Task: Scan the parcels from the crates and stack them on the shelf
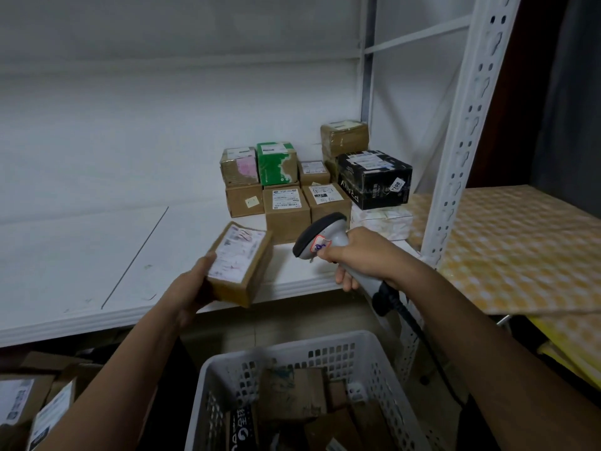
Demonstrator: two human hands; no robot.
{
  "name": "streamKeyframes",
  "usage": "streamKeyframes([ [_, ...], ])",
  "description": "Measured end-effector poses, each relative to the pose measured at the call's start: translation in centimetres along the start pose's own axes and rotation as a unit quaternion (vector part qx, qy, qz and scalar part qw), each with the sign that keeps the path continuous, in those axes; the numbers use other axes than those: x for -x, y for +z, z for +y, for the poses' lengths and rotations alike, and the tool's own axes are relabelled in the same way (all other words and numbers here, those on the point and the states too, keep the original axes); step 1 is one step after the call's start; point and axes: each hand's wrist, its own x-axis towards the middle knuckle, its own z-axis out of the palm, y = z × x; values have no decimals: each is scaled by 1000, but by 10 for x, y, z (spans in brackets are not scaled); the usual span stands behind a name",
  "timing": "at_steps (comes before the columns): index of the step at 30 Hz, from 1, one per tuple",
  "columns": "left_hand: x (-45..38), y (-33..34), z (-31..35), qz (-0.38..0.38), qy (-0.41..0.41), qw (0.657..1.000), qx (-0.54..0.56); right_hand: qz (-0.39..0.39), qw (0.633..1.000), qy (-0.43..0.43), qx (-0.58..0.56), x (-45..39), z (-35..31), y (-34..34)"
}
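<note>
Brown cardboard parcel [240, 267], white shipping label on top, held tilted in left hand [192, 289] over front edge of white shelf [81, 255]. Grey handheld scanner [322, 237], sticker on head, gripped in right hand [361, 257], head pointing at parcel label, black cable hanging from handle. Stacked parcels [312, 180] at back right corner of shelf: brown boxes in two layers, one green, one black on white box. White perforated crate [292, 356] below shelf front edge, brown parcels inside.

Dim, cool light falls from above onto the white shelf [130, 242]; below its front edge lies deep shadow. Edges bow; lower corners blur.
</note>
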Motion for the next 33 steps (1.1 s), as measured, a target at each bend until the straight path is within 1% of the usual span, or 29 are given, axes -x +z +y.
streamKeyframes([
  [2,-11,-2,2,73,4,997,36,6,1000,9,-3,-8,7,3],
  [3,-18,-1,4,92,9,995,29,8,1000,13,-7,-12,10,5],
  [5,-38,0,1,99,29,994,-47,9,1000,19,-14,-18,14,9],
  [7,-55,4,-1,92,67,984,-134,4,1000,28,-7,-25,18,14],
  [10,-77,12,2,65,141,971,-184,-1,999,45,14,-37,25,20],
  [12,-94,15,3,60,158,959,-228,-4,999,47,23,-45,31,26],
  [16,-119,18,-1,-4,182,935,-304,-11,999,48,21,-65,41,39],
  [17,-125,19,0,-2,190,930,-314,-14,998,51,20,-71,43,43],
  [21,-153,20,3,73,218,910,-345,-9,998,47,29,-92,52,55],
  [25,-177,24,5,89,234,900,-357,1,999,32,18,-107,58,67],
  [28,-191,28,3,104,243,899,-348,-3,1000,20,14,-113,60,74],
  [33,-203,35,5,121,228,901,-347,-4,1000,9,-2,-112,64,79],
])
